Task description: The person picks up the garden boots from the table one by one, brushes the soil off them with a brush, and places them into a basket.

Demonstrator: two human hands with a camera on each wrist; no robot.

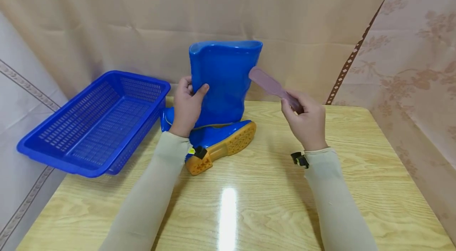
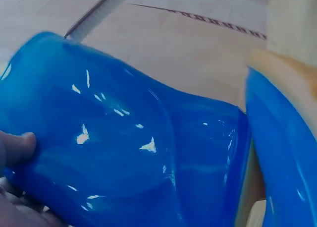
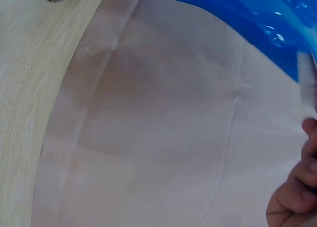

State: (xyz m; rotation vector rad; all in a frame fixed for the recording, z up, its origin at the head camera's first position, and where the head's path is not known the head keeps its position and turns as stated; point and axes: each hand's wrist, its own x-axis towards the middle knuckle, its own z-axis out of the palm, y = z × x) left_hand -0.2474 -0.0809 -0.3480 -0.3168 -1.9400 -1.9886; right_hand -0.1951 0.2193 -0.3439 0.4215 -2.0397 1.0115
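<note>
Brushing looks underway to me, but can't tell how much is done: left hand (image 1: pixel 187 104) has its fingers gripping the upright blue boot (image 1: pixel 226 80) mid-frame, right hand (image 1: pixel 306 118) grasps the brush (image 1: pixel 265 81) at the boot's right edge, contact unclear. Second boot (image 1: pixel 224 140), tipped over just below, is probably left to do. Basket (image 1: pixel 112 124) crowds frame left; more room right, up to the counter's (image 1: pixel 270 203) edge.

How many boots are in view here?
2: one upright boot, gripped by the left hand; the other boot on its side in front of it on the table.
</note>
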